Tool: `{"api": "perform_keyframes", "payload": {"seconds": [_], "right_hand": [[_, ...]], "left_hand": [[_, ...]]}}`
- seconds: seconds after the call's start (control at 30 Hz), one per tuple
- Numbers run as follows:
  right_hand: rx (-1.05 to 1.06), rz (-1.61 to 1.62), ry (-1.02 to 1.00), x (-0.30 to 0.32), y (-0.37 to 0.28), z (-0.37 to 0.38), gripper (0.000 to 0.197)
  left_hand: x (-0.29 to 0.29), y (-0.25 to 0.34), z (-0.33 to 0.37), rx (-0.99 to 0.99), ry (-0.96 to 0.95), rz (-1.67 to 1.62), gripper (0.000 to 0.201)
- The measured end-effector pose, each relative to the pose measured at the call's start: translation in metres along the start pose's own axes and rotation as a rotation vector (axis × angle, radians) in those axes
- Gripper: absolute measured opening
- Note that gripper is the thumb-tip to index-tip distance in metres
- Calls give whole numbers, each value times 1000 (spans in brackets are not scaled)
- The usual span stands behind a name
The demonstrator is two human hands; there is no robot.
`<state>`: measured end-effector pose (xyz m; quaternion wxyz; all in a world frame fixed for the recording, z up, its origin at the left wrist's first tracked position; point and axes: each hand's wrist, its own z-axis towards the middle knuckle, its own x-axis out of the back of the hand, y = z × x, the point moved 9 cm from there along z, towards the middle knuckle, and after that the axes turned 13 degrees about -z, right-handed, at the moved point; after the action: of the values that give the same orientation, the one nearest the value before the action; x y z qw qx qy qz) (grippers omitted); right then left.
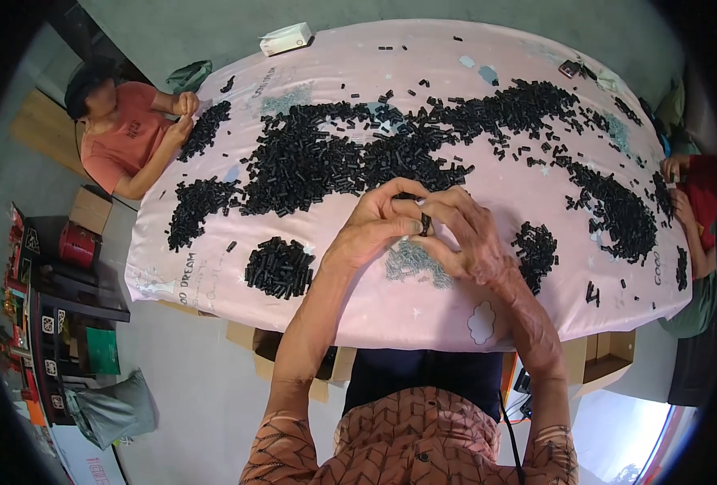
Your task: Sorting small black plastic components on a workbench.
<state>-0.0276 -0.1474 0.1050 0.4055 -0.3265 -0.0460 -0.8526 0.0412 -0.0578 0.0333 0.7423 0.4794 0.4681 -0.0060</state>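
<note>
My left hand point(378, 222) and my right hand point(473, 234) meet over the near middle of the table. Between their fingertips is a small black piece point(425, 225), gripped from both sides; its exact kind is too small to tell. Just under my hands lies a loose pile of small silvery metal parts point(417, 265). A round heap of short black pieces point(279, 267) sits left of my left forearm. Another black heap point(535, 257) is by my right wrist. Beyond my fingers spreads a large mass of similar black pieces point(302, 162).
A pink patterned cloth point(447, 315) covers the table. One person point(132, 133) works at the left edge, another person point(698, 202) at the right. A tissue box point(286, 40) stands at the far edge. Cardboard boxes point(605, 360) are below the near edge.
</note>
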Motion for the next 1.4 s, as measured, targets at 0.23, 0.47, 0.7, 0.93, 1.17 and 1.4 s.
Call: {"api": "perform_keyframes", "payload": {"seconds": [0.23,0.47,0.7,0.93,1.17,1.4], "right_hand": [[1,18,2,-4,5,-2,57],[2,-21,6,-3,4,-1,56],[19,-44,59,-1,3,-3,51],[-7,-54,55,0,1,-2,48],[-58,-41,36,-3,3,-4,42],[-90,-55,41,-3,6,-8,34]], "left_hand": [[2,-2,2,6,21,-11,44],[6,-5,3,19,-33,2,44],[3,-7,4,22,30,-36,41],[4,-7,4,0,-6,-30,34],[6,-11,4,14,36,-18,34],[0,-13,6,16,52,-55,33]]}}
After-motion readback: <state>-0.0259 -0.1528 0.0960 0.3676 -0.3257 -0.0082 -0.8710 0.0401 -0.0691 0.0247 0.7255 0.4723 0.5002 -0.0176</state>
